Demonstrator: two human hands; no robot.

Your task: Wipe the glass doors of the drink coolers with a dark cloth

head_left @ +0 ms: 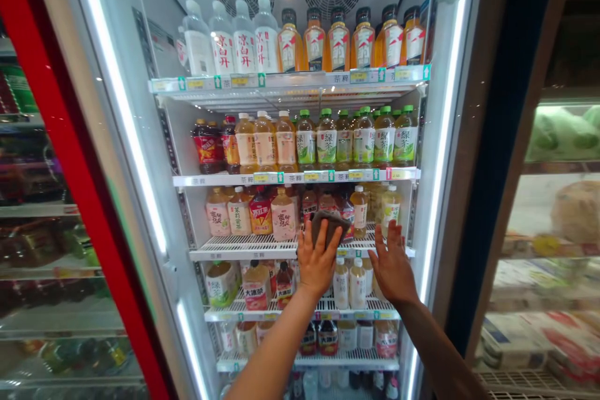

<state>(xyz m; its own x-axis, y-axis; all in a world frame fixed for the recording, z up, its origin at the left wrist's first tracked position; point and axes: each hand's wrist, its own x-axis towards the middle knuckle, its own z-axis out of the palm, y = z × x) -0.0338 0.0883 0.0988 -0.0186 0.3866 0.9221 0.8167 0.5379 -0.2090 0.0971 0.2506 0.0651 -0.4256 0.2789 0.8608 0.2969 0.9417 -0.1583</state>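
My left hand (pixel 317 259) reaches forward with its fingers spread over a dark grey cloth (pixel 332 226), holding it flat in front of the third shelf of a lit drinks fridge. To its right, my right hand (pixel 394 265) is raised, fingers apart and nothing in it, near the right end of the same shelf. Both palms face the fridge; whether a glass pane lies right under them is hard to tell. Behind the cloth, red-labelled bottles (pixel 309 202) are partly hidden. A small yellow-labelled bottle (pixel 390 205) stands behind my right fingertips.
Upper shelves hold clear water bottles (pixel 242 37), orange drinks (pixel 338 44) and green tea bottles (pixel 327 137). Lower shelves carry more bottles (pixel 256 287). Bright light strips (pixel 117 94) run down both sides. A red frame (pixel 70 137) stands left; another lit cabinet (pixel 553 212) is at right.
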